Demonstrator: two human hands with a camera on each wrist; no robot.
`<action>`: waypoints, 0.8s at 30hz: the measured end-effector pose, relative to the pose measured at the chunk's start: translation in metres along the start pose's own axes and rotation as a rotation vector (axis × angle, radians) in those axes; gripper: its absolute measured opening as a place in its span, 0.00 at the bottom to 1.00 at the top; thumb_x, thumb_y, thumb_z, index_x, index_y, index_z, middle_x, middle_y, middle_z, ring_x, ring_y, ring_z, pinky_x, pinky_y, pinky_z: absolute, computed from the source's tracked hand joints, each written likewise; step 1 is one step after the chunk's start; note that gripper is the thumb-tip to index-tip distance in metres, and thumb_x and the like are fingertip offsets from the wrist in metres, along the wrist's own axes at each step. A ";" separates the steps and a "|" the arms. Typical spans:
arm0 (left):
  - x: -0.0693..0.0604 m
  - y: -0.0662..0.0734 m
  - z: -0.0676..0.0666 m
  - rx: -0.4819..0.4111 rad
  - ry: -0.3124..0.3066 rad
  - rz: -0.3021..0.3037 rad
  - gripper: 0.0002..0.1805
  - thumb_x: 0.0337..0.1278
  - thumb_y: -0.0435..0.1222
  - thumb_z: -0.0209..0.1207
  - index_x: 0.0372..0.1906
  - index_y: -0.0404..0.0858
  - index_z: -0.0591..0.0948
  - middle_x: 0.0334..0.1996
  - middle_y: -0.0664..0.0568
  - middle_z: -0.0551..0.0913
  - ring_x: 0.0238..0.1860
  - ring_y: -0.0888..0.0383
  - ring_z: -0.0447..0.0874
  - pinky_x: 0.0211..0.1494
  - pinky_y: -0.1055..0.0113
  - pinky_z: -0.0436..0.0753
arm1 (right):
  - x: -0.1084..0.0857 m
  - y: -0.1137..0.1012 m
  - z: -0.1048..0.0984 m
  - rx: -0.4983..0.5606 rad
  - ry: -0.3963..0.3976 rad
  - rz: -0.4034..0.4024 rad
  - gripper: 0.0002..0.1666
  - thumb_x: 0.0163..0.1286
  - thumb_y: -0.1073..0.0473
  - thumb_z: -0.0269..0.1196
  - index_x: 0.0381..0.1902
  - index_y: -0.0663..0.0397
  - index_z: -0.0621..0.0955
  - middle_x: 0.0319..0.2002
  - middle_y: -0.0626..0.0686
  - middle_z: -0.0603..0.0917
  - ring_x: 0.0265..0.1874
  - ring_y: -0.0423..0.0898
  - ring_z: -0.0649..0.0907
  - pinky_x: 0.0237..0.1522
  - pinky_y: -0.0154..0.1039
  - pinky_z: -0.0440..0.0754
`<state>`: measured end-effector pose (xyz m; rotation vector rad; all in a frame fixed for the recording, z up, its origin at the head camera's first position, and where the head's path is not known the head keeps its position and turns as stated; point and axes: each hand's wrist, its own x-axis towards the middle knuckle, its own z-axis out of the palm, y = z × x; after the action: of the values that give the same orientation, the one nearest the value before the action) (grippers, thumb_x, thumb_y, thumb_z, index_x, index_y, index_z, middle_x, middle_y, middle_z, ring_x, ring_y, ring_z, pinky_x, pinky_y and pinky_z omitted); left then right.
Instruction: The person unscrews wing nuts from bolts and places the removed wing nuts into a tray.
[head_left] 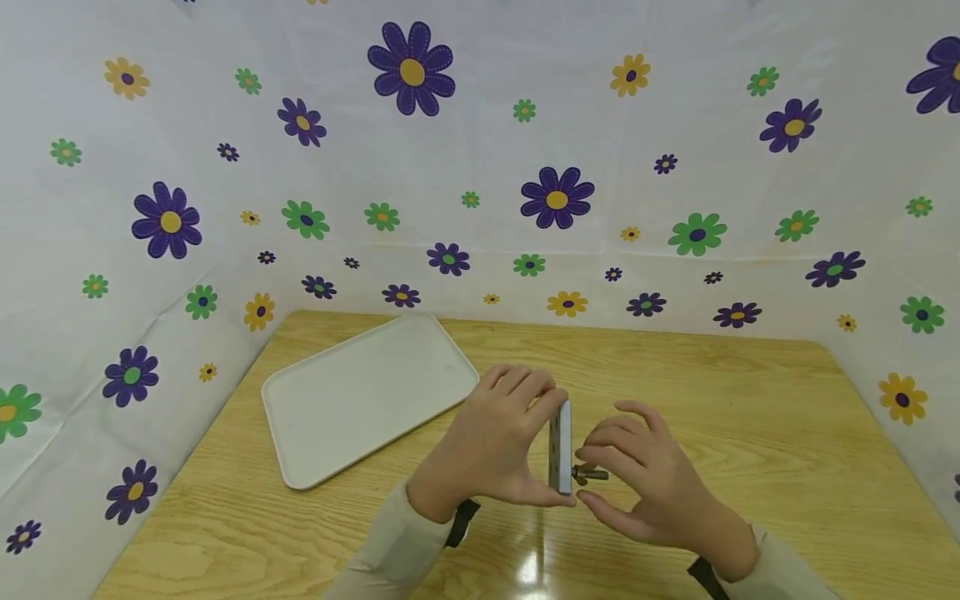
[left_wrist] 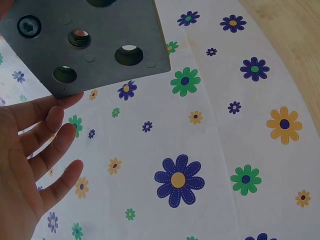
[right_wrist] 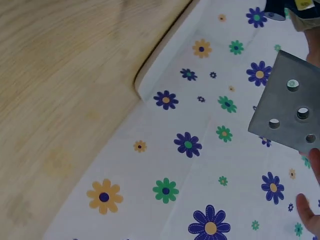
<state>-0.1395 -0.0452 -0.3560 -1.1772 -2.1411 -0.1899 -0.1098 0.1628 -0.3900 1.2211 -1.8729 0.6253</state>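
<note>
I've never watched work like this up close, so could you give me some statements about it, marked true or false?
1. The left grip holds the metal plate. True.
2. The plate is solid all over. False: it has several round holes.
3. The tray is dark green. False: it is whitish.
4. A small metal fastener is at the side of the plate nearer the right grip. True.
5. The backdrop is plain. False: it is printed with flowers.
</note>
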 end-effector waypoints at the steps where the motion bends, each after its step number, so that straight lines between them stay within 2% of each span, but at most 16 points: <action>1: 0.000 0.000 0.000 0.001 0.001 0.002 0.50 0.15 0.80 0.55 0.42 0.45 0.78 0.38 0.57 0.75 0.42 0.59 0.74 0.50 0.63 0.75 | -0.001 0.001 -0.001 0.060 -0.010 0.050 0.16 0.69 0.47 0.54 0.33 0.53 0.80 0.32 0.47 0.81 0.34 0.44 0.78 0.55 0.48 0.67; 4: 0.000 -0.001 0.000 0.003 0.005 0.008 0.51 0.15 0.80 0.55 0.42 0.44 0.78 0.38 0.57 0.75 0.41 0.59 0.74 0.49 0.63 0.75 | -0.002 0.003 -0.003 0.204 -0.035 0.163 0.13 0.69 0.48 0.54 0.35 0.50 0.80 0.33 0.45 0.80 0.36 0.41 0.77 0.60 0.44 0.64; 6: 0.000 0.000 0.000 0.003 0.005 0.010 0.51 0.15 0.80 0.55 0.42 0.44 0.78 0.38 0.57 0.75 0.41 0.59 0.74 0.49 0.63 0.75 | -0.003 0.004 -0.003 0.250 -0.038 0.177 0.11 0.68 0.49 0.56 0.33 0.48 0.80 0.32 0.44 0.79 0.36 0.40 0.77 0.61 0.42 0.63; 9: 0.000 0.000 0.000 0.004 0.004 0.010 0.51 0.15 0.80 0.55 0.42 0.44 0.78 0.37 0.57 0.74 0.41 0.59 0.74 0.49 0.63 0.75 | -0.002 0.004 -0.001 0.239 -0.007 0.108 0.11 0.68 0.51 0.57 0.29 0.48 0.80 0.30 0.44 0.79 0.34 0.40 0.76 0.62 0.42 0.63; 13: 0.000 0.000 0.000 0.002 0.004 0.006 0.51 0.14 0.80 0.55 0.42 0.44 0.78 0.38 0.57 0.75 0.41 0.59 0.74 0.49 0.63 0.75 | -0.001 0.001 0.001 0.153 0.033 -0.004 0.13 0.68 0.51 0.57 0.25 0.49 0.80 0.28 0.45 0.80 0.32 0.42 0.77 0.58 0.45 0.66; 17: -0.001 0.001 0.000 -0.004 0.004 0.001 0.51 0.13 0.80 0.56 0.42 0.45 0.78 0.38 0.57 0.75 0.42 0.59 0.74 0.49 0.63 0.75 | 0.000 -0.001 0.001 0.116 0.033 -0.047 0.14 0.68 0.50 0.56 0.25 0.49 0.80 0.28 0.45 0.79 0.32 0.43 0.78 0.54 0.47 0.67; 21: -0.001 0.000 0.000 -0.005 0.003 0.003 0.51 0.13 0.80 0.56 0.42 0.44 0.78 0.38 0.57 0.75 0.41 0.59 0.74 0.50 0.63 0.74 | -0.001 -0.001 0.000 0.185 0.024 -0.018 0.13 0.68 0.52 0.55 0.28 0.50 0.80 0.30 0.46 0.79 0.33 0.43 0.77 0.56 0.45 0.67; 24: 0.000 0.000 0.000 -0.005 0.004 0.007 0.51 0.14 0.80 0.55 0.42 0.44 0.78 0.38 0.57 0.75 0.41 0.59 0.74 0.50 0.63 0.74 | -0.001 0.001 -0.004 0.270 -0.024 0.089 0.10 0.69 0.53 0.56 0.33 0.51 0.80 0.34 0.47 0.79 0.37 0.42 0.76 0.55 0.41 0.66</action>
<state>-0.1394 -0.0454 -0.3564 -1.1860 -2.1343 -0.1939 -0.1091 0.1662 -0.3885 1.3238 -1.9155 0.9398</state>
